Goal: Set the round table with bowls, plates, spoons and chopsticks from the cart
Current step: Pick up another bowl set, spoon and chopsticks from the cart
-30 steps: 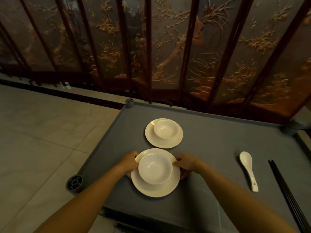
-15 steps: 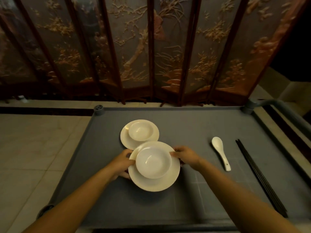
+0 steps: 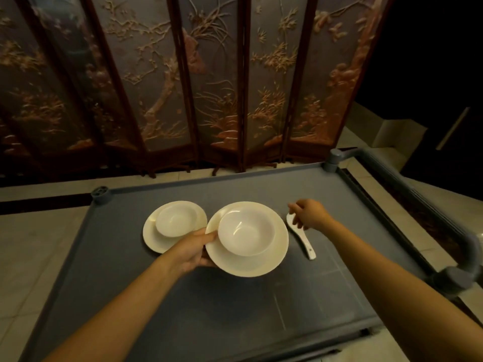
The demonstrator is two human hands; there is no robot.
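2 plates (image 3: 247, 259) (image 3: 154, 237), 2 bowls (image 3: 247, 232) (image 3: 176, 220) (one per plate), 1 spoon (image 3: 304, 240).

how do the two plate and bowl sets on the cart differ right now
The near set is gripped at its plate rim by the left hand and looks raised off the cart; the far set rests on the cart, untouched. The near set looks larger, being closer to the camera, and overlaps the far set's edge in view. Both are a pale bowl sitting on a pale round plate.

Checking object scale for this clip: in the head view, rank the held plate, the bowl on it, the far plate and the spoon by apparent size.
1. held plate
2. far plate, though the held one is lifted nearer the camera, so true sizes may match
3. bowl
4. spoon
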